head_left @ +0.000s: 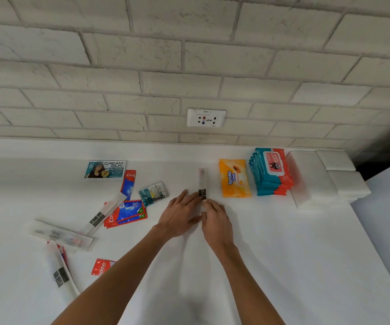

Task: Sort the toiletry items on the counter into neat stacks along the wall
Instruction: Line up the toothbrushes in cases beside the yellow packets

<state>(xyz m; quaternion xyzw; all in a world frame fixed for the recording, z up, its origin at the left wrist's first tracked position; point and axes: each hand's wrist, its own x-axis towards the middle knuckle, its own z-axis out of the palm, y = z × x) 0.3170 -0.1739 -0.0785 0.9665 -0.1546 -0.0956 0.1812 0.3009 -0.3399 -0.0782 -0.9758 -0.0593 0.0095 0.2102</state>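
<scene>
Toiletry items (pixel 126 213) are lying half sorted on a white counter (pixel 259 254) under a brick wall (pixel 142 85). At the right, white folded stacks (pixel 313 179), a pile of teal wipes packs (pixel 271 172) and an orange Tender Love pack (pixel 235 178) are already sitting in a row against the wall.

Just left of the orange pack, a wrapped toothbrush (pixel 202 179) is lying end-on to the wall. A person is squaring it up, both hands close together at its near end. The left hand (pixel 179 214) is lying flat, straight fingers against the sleeve's left edge. The right hand (pixel 215 221) is bending its fingers over the sleeve, and whether it is pinching or only pressing cannot be told.

This is looking like the start of a toothbrush stack. The next move is likely calling for a reach well to the left, where three more wrapped toothbrushes (pixel 61 235) are lying askew. Each will need laying on top in line, and the slick sleeves may slide.

Colgate sachets (pixel 129 184), a Cream Silk sachet (pixel 106 170) and a small teal sachet (pixel 153 193) are waiting loose.
</scene>
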